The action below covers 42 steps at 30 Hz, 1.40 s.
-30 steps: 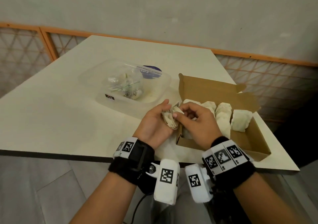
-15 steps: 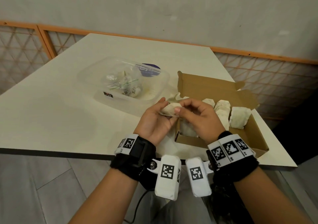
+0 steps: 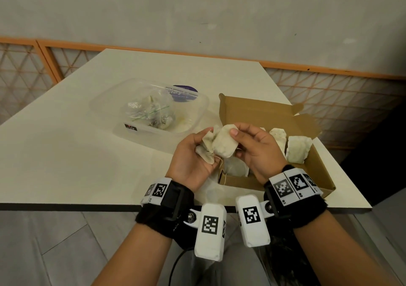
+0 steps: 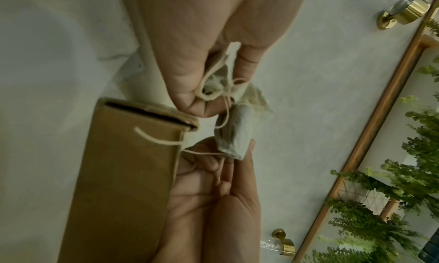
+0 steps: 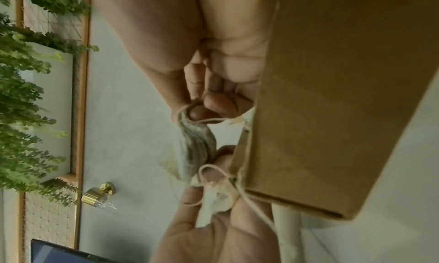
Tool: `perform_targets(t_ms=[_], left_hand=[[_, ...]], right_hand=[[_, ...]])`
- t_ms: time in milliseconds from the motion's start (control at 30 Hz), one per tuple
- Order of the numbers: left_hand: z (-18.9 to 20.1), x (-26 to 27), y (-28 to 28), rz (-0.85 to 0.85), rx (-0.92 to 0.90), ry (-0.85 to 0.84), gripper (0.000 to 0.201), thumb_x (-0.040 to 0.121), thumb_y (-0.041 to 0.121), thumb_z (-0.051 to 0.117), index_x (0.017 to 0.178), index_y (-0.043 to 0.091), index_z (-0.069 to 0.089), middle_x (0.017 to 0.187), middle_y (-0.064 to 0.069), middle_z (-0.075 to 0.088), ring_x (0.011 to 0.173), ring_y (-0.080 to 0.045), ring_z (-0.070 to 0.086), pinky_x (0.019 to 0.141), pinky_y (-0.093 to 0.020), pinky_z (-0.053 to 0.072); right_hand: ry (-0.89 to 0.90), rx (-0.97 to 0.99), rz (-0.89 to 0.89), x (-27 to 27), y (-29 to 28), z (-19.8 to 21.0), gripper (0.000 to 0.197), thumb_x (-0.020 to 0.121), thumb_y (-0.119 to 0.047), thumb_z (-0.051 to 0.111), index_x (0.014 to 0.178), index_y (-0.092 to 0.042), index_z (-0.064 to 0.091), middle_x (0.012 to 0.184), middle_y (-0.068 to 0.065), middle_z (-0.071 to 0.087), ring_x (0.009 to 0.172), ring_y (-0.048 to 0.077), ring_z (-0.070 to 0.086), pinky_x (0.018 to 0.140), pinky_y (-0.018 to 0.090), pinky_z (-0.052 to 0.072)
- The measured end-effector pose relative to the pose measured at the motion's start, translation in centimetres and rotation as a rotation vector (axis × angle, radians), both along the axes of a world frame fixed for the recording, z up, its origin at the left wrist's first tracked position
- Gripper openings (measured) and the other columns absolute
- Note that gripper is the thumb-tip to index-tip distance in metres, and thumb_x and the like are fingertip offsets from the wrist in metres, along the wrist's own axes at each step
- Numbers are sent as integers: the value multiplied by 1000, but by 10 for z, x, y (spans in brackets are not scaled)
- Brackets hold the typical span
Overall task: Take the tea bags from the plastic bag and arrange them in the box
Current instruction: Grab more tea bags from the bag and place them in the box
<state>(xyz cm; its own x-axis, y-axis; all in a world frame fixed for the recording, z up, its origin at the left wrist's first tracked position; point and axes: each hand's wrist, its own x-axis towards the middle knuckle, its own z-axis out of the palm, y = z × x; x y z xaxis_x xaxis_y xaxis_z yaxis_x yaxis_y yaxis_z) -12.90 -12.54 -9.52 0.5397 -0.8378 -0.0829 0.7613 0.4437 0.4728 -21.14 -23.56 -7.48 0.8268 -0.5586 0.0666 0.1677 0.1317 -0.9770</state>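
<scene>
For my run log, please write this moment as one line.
left hand: holds tea bags | right hand: pinches one tea bag | box: open, some tea bags inside | plastic bag: in clear tub

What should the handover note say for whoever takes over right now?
Left hand: holds a small bunch of tea bags, strings dangling.
Right hand: pinches one tea bag, being drawn off that bunch, above the box's left edge.
Cardboard box: open on the table, several tea bags already lined up inside.
Plastic bag: in the clear tub, more bags appear to be inside.
Left: place the bags in hand, then the rest.
</scene>
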Motion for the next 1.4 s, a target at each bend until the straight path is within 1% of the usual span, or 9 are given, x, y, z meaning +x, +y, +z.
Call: perform_targets(t_ms=[100,200,433,567,767,900,1033,1200,1400], left_hand=[[2,-4,1,-4,67,-209,31,89,31,51,98,3,61,85,-8,64,75,-14,62,65,-23,52],[-7,-8,0,66,155,-298,15,87,22,56,95,9,61,83,-5,63,67,-11,56,58,-19,49],[-6,-9,5,202,165,-173,13,95,7,48,85,8,55,64,-1,62,48,-6,54,48,-15,47],[-1,-6,11,181,137,-43,20,92,-4,44,96,9,58,76,-5,66,58,-9,61,42,-13,42],[22,-10,13,70,118,-119,24,85,-4,41,83,9,61,70,-2,51,48,-7,43,38,-14,28],[46,-19,3,-104,198,-340,18,80,29,60,80,12,59,68,1,50,48,-5,40,40,-14,23],[56,-32,-9,-218,377,-606,37,71,44,67,94,15,64,77,1,60,54,-4,39,43,-13,24],[63,-37,-16,-351,275,-465,34,79,31,69,103,10,57,95,-7,52,50,-1,43,40,-9,27],[61,-41,-25,28,423,-548,20,81,9,71,99,10,62,69,1,60,47,-3,44,39,-12,31]], right_hand=[[16,-9,10,0,0,-1,12,87,-7,56,92,-15,63,81,7,65,76,21,55,61,27,43],[-10,2,2,0,0,0,15,85,-6,57,92,-19,59,73,5,62,68,20,49,57,26,41],[-82,71,103,-3,-6,0,24,86,-2,52,102,-19,57,76,-4,67,67,9,57,54,19,43],[-144,138,194,-5,-14,1,49,61,-24,74,108,-25,64,95,-5,68,85,8,61,71,24,48],[-161,100,237,-18,-28,25,24,63,0,66,68,-23,72,72,-5,65,71,9,59,73,28,42],[-283,171,360,-24,-33,43,29,45,-20,86,65,-18,65,69,0,60,62,13,57,62,23,49],[-348,202,440,-27,-39,53,31,52,-19,82,78,-22,65,69,-2,58,69,14,55,65,28,49],[-345,236,427,-35,-40,53,44,53,-9,74,92,-18,54,66,-2,56,77,13,60,66,27,53],[-27,29,31,-43,-41,56,17,92,-12,50,106,-12,59,90,5,65,88,20,59,80,36,51]])
